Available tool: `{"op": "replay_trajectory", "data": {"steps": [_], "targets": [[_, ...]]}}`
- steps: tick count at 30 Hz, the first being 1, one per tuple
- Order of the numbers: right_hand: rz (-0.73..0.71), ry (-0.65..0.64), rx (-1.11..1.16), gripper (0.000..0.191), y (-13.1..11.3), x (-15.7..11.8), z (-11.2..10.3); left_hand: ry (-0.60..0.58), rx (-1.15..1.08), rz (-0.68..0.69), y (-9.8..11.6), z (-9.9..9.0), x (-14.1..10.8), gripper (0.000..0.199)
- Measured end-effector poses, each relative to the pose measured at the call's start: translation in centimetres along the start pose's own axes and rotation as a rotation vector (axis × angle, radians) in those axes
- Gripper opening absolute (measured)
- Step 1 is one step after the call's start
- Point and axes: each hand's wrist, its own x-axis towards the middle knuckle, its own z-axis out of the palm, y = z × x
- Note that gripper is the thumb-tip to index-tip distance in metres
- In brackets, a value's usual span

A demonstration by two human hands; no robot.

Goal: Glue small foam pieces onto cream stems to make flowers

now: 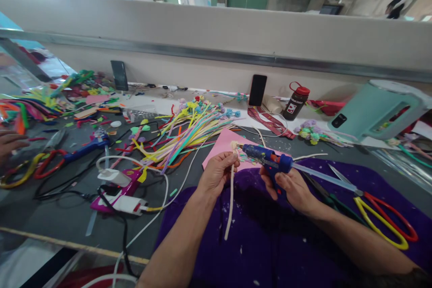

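Between the pinched thumb and fingers of my left hand (218, 172) is a cream pipe cleaner (231, 209). Its straight stem hangs down, and its top end is a small curled bloom. My right hand (293, 186) grips a blue hot glue gun (265, 155) by the handle, fingers wrapped round it. The gun's nozzle points left and meets or nearly meets the curled top; I cannot tell if they touch. A translucent glue stick (326, 176) sticks out of the gun's back. Behind both hands lies a pink sheet (219, 143) with small coloured bits on it.
Red-and-yellow scissors (388, 216) lie right on purple cloth (205, 252). Several coloured pipe cleaners (182, 137) lie behind. A magenta power strip (118, 191) with cables, another glue gun (87, 147) and another person's hand (11, 141) are left. A bottle (297, 102) and mint kettle (378, 110) stand behind right.
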Motion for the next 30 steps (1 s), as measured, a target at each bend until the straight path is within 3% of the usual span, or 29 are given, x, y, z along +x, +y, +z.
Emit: {"op": "replay_trajectory", "data": {"steps": [30], "targets": [[0.036, -0.064, -0.13, 0.043, 1.1, -0.1, -0.3, 0.019, 0.009, -0.005, 0.4, 0.3, -0.2, 0.023]]}}
